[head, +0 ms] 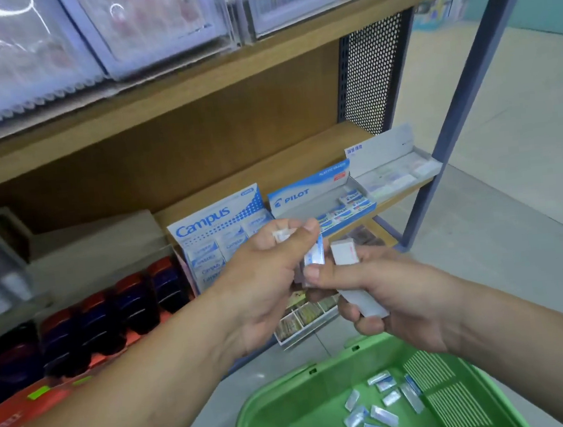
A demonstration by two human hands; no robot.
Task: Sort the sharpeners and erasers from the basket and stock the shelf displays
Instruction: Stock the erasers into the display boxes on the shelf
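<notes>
Blue-white eraser (315,253) pinched between left hand (266,283) thumb and fingers, forearm raised toward shelf (289,166). Right hand (391,292) grip curled round several white erasers (362,303), thumb touching the pinched one. Both hands above green basket (337,380) far rim; loose erasers (381,410) near its right wall. Campus box (205,220) and Pilot box (309,190) at the shelf's front edge.

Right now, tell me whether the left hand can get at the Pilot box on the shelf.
Probably yes: the left hand is close in front of the Pilot box with nothing between them, though it already grips a small white item.
</notes>
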